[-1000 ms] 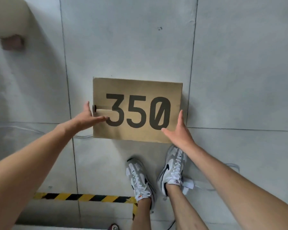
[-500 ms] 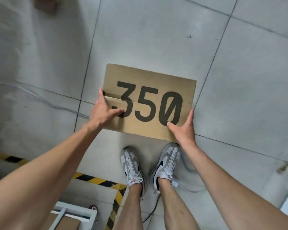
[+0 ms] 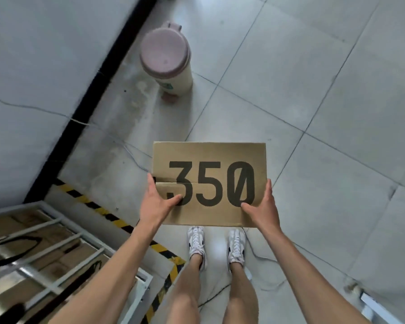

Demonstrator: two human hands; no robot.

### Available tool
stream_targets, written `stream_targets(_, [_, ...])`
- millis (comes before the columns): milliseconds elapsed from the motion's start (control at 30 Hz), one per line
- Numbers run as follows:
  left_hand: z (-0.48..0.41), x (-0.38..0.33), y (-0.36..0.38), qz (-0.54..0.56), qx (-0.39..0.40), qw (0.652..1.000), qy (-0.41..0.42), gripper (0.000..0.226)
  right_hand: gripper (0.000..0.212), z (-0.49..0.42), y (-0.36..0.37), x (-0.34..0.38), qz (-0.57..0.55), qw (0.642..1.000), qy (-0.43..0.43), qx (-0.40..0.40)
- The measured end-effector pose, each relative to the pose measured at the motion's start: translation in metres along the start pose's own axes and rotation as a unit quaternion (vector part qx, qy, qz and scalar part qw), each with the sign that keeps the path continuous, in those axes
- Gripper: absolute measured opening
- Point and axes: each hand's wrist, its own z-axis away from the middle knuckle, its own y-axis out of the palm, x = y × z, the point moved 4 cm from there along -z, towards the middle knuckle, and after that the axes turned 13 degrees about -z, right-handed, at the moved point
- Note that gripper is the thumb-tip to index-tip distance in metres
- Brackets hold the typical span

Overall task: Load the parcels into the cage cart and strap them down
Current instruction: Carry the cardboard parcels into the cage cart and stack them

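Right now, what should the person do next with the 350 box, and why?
Probably swing the box left toward the cage cart: the left hand and right hand grip its sides, and the cart stands at the person's lower left.

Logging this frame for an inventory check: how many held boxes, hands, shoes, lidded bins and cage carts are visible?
Held box: 1
Hands: 2, left hand, right hand
Shoes: 2, left shoe, right shoe
Lidded bin: 1
Cage cart: 1
Total: 7
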Motion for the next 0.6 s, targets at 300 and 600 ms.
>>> stream_targets(300, [0.153, -0.010, -0.146, 0.059, -0.120, 0.991, -0.026, 0.122, 0.111, 0.150, -0.058, 0.117, 0.061, 0.987, -0.148, 0.033])
stream_targets(600, [0.327, 0.086, -0.237, 0.102, -0.262, 0.949, -0.142, 0.115, 0.106, 0.298, -0.018, 0.183, 0.109, 0.930, -0.318, 0.149])
